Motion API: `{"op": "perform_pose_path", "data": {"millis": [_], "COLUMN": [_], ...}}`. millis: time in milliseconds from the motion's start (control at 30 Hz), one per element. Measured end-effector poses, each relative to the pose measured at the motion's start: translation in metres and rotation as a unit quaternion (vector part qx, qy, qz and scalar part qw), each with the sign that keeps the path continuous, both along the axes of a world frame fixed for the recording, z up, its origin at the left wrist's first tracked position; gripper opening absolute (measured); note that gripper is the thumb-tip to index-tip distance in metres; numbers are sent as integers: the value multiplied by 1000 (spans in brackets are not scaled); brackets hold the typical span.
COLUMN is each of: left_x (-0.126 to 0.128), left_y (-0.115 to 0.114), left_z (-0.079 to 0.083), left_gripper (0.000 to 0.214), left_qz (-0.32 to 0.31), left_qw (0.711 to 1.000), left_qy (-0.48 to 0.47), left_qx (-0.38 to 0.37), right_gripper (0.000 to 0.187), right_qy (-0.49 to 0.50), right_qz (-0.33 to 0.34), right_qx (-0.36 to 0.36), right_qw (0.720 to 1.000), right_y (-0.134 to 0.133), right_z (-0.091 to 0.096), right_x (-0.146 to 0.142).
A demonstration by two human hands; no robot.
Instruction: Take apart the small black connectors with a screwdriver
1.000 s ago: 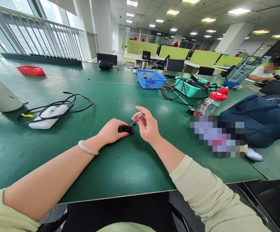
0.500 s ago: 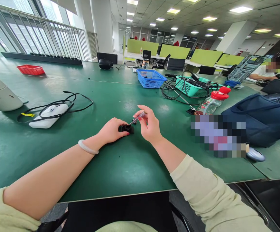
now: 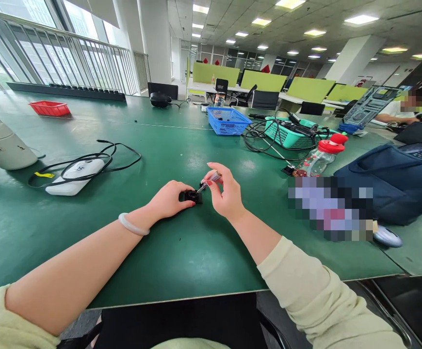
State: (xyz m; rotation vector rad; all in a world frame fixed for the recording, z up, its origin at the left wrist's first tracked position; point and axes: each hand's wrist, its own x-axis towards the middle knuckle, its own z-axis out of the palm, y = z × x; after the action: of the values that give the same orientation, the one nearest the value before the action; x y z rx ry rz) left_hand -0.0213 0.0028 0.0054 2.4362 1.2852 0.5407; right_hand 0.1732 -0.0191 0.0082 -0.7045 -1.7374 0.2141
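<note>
My left hand (image 3: 170, 198) is closed on a small black plastic part (image 3: 192, 196), thumb at its near side and fingers at its far side, low on the green tabletop. Between the thumb and fingers of my right hand (image 3: 227, 194) is a slim screwdriver (image 3: 211, 180), tilted with its metal tip down at the right end of the black part. Whether the tip touches a screw is too small to tell. Something small and dark lies just behind the tip, partly hidden by the tool.
A white power bank (image 3: 76, 177) with a black cable lies left, near a white bottle (image 3: 5, 145). Farther off are a red tray (image 3: 51, 109), a blue basket (image 3: 228, 127) and a green basket (image 3: 284, 135) of cables. A red-capped bottle (image 3: 320, 157) and navy bag (image 3: 389, 179) stand right.
My right hand has turned slightly, and the screwdriver's tip sits a little farther right on the black part. The left hand keeps its hold. The whole view has shifted slightly.
</note>
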Motion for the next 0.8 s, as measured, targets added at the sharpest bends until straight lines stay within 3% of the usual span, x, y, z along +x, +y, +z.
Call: {"op": "perform_pose_path", "data": {"millis": [233, 433, 533, 700, 800], "left_x": [-1, -2, -2, -6, -11], "left_y": [-1, -3, -3, 0, 1], "left_z": [-2, -2, -1, 2, 4], "left_gripper": [42, 37, 38, 37, 39], "left_qz": [6, -19, -20, 65, 130], "left_qw": [1000, 999, 999, 996, 990], "left_qy": [-8, -29, -31, -64, -49], "left_qx": [14, 11, 10, 9, 20], "right_gripper": [35, 28, 26, 22, 17], "right_qy": [-66, -51, -26, 99, 100], "right_qz": [1, 3, -1, -84, -127], "right_qx": [-23, -57, -30, 71, 31], "right_qw": [998, 997, 999, 989, 986], "right_y": [3, 1, -2, -3, 7], "right_z": [-2, -2, 1, 8, 6], "right_x": [-4, -5, -3, 6, 12]}}
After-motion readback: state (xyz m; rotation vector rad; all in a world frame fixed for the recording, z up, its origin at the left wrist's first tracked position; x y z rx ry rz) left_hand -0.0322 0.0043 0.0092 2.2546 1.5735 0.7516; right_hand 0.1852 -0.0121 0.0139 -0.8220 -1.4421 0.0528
